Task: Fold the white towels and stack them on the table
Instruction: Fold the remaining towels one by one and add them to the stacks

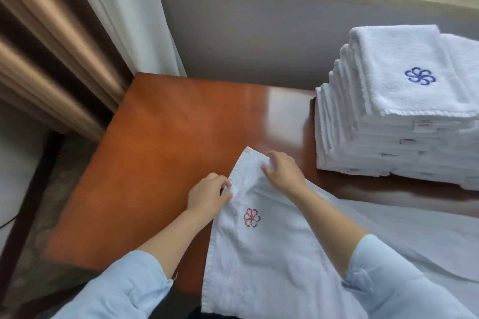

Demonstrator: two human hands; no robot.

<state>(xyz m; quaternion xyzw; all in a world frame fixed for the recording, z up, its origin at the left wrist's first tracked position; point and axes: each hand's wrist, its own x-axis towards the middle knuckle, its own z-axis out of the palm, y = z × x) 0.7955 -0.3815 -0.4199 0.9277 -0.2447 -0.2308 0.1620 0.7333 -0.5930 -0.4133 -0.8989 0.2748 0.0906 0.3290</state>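
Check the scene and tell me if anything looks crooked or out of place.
The stack of folded towels on the right of the table is uneven: its left edges step inward toward the top, and the top towel sits set back from those below. The held towel looks fine; nothing spilled or damaged.
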